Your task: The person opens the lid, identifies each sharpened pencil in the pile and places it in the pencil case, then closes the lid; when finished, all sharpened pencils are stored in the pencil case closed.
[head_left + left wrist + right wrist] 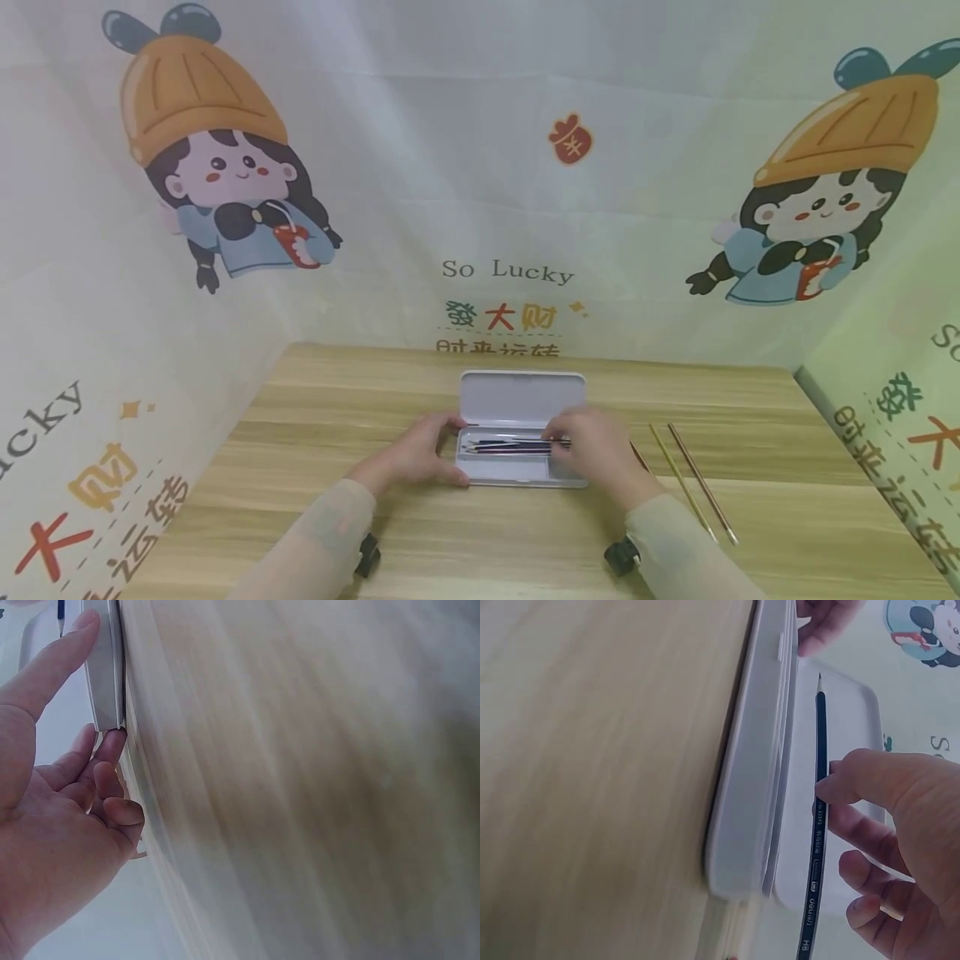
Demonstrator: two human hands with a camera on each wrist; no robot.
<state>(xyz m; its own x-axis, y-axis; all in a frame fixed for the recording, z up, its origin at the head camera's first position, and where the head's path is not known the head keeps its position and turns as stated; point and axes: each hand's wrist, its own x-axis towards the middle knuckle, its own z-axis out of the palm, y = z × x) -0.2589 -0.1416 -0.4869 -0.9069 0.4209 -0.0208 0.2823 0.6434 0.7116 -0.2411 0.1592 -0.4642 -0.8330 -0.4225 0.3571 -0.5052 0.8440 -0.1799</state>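
An open white pencil case [522, 482] lies on the table, its lid [517, 398] raised at the back. Several dark pencils [502, 448] lie lengthwise inside it. My left hand [423, 450] holds the case's left end, thumb along the front edge and fingers at the back corner; the left wrist view shows thumb and fingertips against the case [105, 667]. Over the right part of the case, my right hand [596, 446] pinches a dark HB pencil [817, 847] between thumb and index finger. Its sharpened tip points toward the left hand, and the other fingers curl loosely.
To the right of the case, a yellow pencil [678, 477] and a reddish-brown pencil [702, 483] lie slanted on the wooden table [360, 383]. Another pencil [640, 456] is partly hidden behind the right hand. Printed cloth [420, 167] encloses the table's back and sides.
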